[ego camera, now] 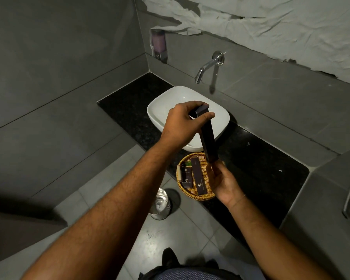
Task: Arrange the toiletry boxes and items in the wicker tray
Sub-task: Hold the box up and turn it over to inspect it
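The long dark box [207,136] hangs upright between both hands; left hand [182,122] has its grip clamped on the top end, right hand [223,181] pinches the bottom, directly above the wicker tray [192,194] on the desk [261,164]; it looks light, stiff cardboard, crushable, best held by its ends.

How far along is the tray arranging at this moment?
Partly done. The wicker tray on the black counter already holds a long dark box lying flat and a few smaller boxes beside it. In hand: another long dark box, gripped by the left hand at the top and the right hand at the bottom, above the tray. Left: laying it in.
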{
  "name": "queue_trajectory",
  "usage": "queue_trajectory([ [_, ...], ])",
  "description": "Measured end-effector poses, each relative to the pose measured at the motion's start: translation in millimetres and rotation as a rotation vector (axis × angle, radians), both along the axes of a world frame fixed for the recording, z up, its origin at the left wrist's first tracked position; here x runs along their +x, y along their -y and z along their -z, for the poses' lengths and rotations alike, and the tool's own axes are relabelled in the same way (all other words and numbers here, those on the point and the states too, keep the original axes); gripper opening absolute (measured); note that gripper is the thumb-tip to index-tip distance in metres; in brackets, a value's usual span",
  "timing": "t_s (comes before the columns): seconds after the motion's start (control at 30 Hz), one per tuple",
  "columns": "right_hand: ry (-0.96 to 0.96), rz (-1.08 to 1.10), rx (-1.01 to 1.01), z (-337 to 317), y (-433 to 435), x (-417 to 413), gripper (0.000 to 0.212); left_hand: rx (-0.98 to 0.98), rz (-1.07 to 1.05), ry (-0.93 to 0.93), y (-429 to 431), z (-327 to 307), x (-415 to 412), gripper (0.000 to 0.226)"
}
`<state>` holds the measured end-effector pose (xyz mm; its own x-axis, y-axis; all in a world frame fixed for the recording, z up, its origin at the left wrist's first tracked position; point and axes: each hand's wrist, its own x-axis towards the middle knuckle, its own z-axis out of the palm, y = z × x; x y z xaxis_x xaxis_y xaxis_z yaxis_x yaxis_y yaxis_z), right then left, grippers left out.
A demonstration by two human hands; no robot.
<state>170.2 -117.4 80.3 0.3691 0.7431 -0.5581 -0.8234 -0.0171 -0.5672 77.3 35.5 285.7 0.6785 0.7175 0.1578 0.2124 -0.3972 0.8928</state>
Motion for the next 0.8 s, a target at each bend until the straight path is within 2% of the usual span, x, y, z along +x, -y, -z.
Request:
queue_trajectory([
  [0.17, -0.024, -0.017, -0.018, -4, 4, -3, 0.1, 0.046, 0.021, -0.012, 0, -1, -2, 0.044],
  [0.47, -0.07, 0.028, 0.037, -2, 12, 10, 0.058, 0.053, 0.062, 0.023, -1, 2, -6, 0.043],
  [0.6, -0.071, 0.015, 0.073, -4, 15, 11, 0.069, 0.065, 0.083, 0.018, -2, -1, -8, 0.043],
  [0.8, -0.073, -0.026, 0.057, -5, 16, 13, 0.072, 0.078, 0.164, 0.027, 2, -8, -9, 0.04],
])
